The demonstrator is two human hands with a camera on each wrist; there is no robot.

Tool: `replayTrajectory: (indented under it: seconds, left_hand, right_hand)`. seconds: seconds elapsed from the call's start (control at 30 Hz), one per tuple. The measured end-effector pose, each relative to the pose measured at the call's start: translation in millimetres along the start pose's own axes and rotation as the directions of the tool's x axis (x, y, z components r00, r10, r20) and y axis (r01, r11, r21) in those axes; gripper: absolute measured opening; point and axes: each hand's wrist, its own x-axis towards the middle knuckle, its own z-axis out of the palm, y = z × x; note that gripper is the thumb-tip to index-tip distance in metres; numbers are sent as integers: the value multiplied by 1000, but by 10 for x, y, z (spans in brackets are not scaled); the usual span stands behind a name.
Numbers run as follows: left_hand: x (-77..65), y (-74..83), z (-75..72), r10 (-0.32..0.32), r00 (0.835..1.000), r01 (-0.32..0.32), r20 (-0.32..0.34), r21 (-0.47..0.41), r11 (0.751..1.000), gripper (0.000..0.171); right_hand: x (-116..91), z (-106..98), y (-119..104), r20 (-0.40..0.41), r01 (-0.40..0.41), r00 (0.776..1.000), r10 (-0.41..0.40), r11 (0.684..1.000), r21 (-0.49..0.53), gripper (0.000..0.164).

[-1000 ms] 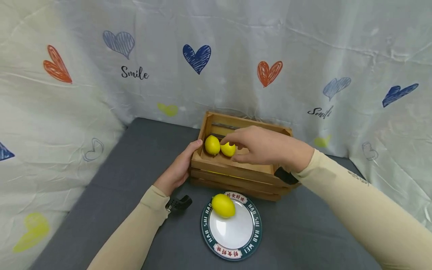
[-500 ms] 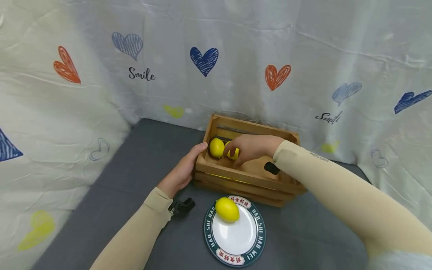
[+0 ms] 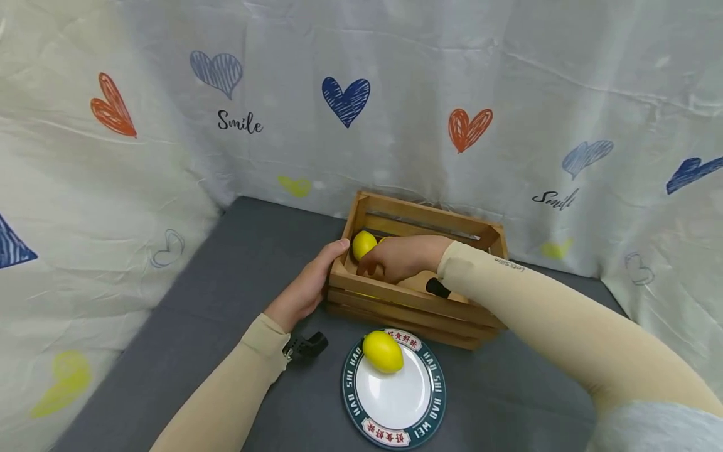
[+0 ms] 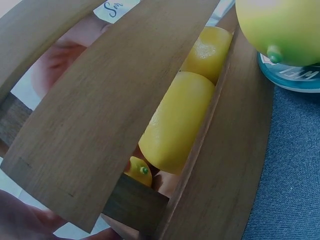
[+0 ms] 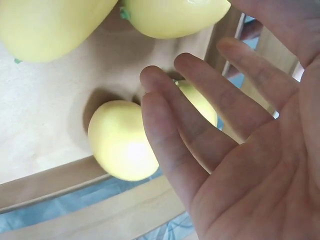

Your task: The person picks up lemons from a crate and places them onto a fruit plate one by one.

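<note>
A slatted wooden crate (image 3: 418, 298) has my left hand (image 3: 305, 285) gripping its left end, thumb over the rim. My right hand (image 3: 403, 256) reaches down inside, palm toward the lemons, fingers extended and slightly bent. In the head view one yellow lemon (image 3: 364, 243) shows at the crate's left; the right hand hides most of another. The right wrist view has a lemon (image 5: 122, 141) beside the fingertips and another lemon (image 5: 197, 102) partly behind the fingers. Through the slats, the left wrist view shows a lemon (image 4: 177, 122) against the crate's front side.
In front of the crate stands a green-rimmed white plate (image 3: 392, 402) with a lemon (image 3: 383, 352) on it. A dark grey cloth (image 3: 271, 245) covers the table. Behind hangs a pale curtain (image 3: 395, 56) printed with hearts.
My right hand has gone lower into the crate and toward its front left, covering more of the second lemon. My left hand keeps its hold on the crate's end.
</note>
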Motion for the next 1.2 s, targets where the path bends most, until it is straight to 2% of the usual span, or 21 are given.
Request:
replayTrajectory:
  seconds: [0.27,0.57,0.7,0.9,1.03,1.2]
  left_hand:
    - [-32,13,-8,12,1000,-12,3,23,1000,86]
    - [-28,5,-15,16,1000,-16,5,29,999,86]
    - [-26,8,-21,9,1000,-9,3,29,1000,86]
    - [7,17,39,-1,1000,1,11,31,1000,88]
    - [11,25,49,-16,1000,16,7,15,1000,90]
    - [-1,29,18,-32,999,32,-11,4,999,92]
  right_hand:
    - [135,60,-18,55,-30,998,32,999,-38,56]
    - [176,123,15,60,-23,998,22,1000,8,41]
    - [170,121,31,55,-19,998,18,1000,7,44]
    - [24,89,87,17,-44,999,45,999,-19,60]
    - [-151,-7,83,-39,-43,998,43,999,-2,57]
    - [-368,-112,85,-106,-79,991,77,997,-13,58]
